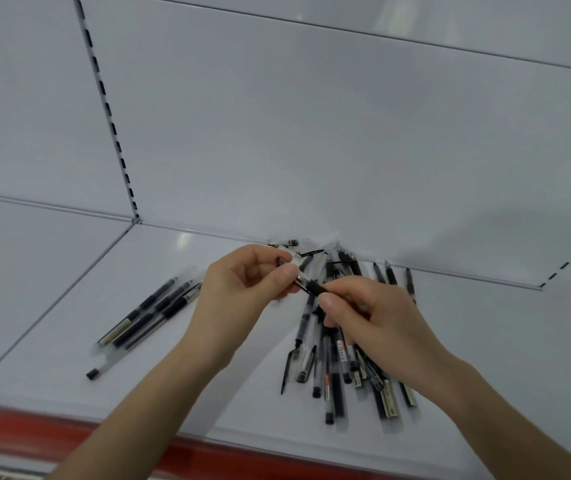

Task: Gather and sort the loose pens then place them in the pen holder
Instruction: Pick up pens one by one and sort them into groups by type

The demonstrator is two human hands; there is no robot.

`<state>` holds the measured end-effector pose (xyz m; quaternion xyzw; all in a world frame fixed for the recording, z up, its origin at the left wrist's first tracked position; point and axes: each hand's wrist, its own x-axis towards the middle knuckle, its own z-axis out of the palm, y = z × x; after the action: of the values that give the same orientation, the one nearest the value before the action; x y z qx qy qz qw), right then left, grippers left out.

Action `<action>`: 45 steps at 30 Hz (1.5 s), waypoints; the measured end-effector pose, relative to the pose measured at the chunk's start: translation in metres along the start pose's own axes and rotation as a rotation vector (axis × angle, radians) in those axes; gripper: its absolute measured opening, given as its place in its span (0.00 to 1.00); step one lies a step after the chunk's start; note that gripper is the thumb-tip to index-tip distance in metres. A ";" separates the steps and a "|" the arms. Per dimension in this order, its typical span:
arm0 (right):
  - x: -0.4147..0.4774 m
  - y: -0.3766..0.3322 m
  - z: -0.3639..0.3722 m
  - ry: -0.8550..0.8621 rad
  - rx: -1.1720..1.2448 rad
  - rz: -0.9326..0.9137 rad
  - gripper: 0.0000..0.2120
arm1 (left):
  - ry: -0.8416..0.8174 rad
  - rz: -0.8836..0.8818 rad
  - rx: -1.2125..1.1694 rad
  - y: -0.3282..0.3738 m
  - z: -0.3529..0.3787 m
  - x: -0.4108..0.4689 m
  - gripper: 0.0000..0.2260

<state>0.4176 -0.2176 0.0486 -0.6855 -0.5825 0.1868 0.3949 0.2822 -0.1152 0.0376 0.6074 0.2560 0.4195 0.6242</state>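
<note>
We count one left hand [242, 282], one right hand [374, 313], one pen [313, 289] between them, roughly five pens [149, 317] apart, and an uncountable heap [339, 358].

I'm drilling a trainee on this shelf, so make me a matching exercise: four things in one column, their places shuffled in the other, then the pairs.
Things:
1. black pen
2. small row of pens
3. big heap of pens
4. red strip

Places:
A. along the front edge of the shelf
B. side by side at the shelf's left
C. held between the left hand and the right hand
D. fanned out beneath the right hand

Pairs: 1-C, 2-B, 3-D, 4-A
</note>
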 end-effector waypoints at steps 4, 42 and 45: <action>0.001 -0.001 0.011 0.042 0.020 0.009 0.06 | 0.035 0.011 -0.025 -0.002 0.001 -0.006 0.05; 0.074 0.021 0.038 -0.238 -0.356 0.216 0.10 | -0.100 0.050 1.164 -0.039 -0.037 0.055 0.12; 0.069 0.022 0.026 -0.206 -0.255 0.257 0.19 | -0.177 0.049 1.249 -0.046 -0.021 0.069 0.14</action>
<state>0.4309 -0.1443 0.0300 -0.7758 -0.5465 0.2293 0.2163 0.3106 -0.0419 0.0031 0.8954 0.3859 0.1531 0.1611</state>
